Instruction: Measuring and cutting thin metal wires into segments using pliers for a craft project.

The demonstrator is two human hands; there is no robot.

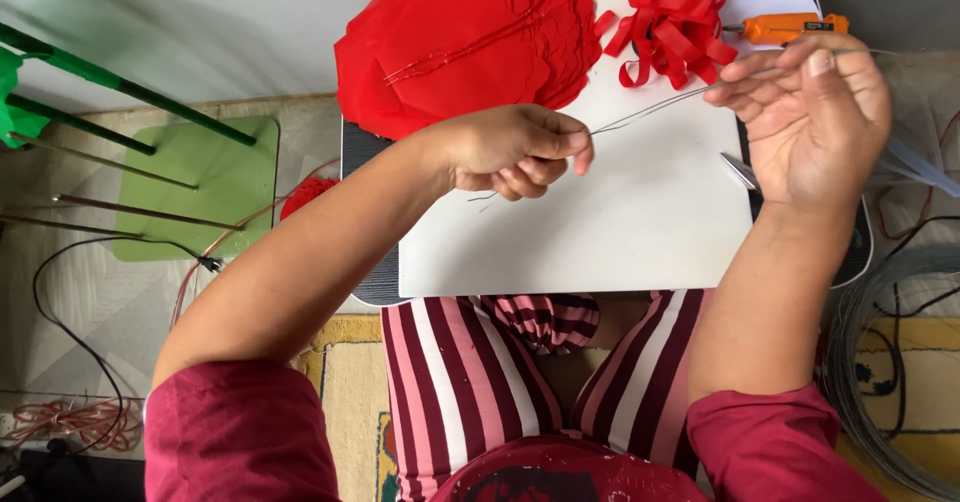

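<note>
Wire (650, 110), thin and grey, is stretched between the two hands above the white table (620, 222) in the middle of the frame. Its long axis is seen to run from lower left to upper right, rising gently toward the right of the picture. The lower end is pinched in the left hand (520, 150), whose fingers are curled closed around it, with short wire tails left poking out below the knuckles. The upper end is held by the right hand (815, 112), which is half open, palm turned up, the wire caught between thumb and fingertips. Both hands are equally engaged, one at each end. Red paper petals (465, 37) and a bunch of red ribbon loops (675, 17) are placed at the top of the frame, beside an orange glue gun (790, 27).
</note>
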